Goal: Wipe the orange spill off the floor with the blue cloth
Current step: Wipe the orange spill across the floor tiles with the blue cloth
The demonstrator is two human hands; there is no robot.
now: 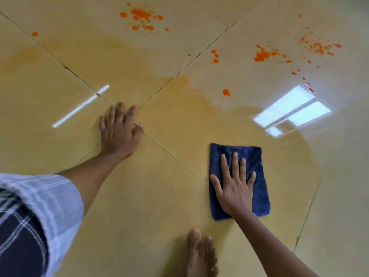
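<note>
Bare toes (201, 254) and a plaid sleeve (40, 206) sit nearest. Next, the right hand (234, 188) presses flat, fingers straight, on the folded blue cloth (257, 156) at the pale orange film's near edge. Left hand (119, 130) braces flat on the floor (139, 206). Farther off, 3 clusters of bright orange spill (142, 16) look untouched, so most wiping remains.

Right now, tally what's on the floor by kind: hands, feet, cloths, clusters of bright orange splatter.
Hands flat on the glossy beige tile floor: 2, the left hand bare, the right hand pressing the cloth
Folded dark blue cloth: 1
Bare foot: 1
Bright orange splatter clusters: 3, at
Total: 7
</note>
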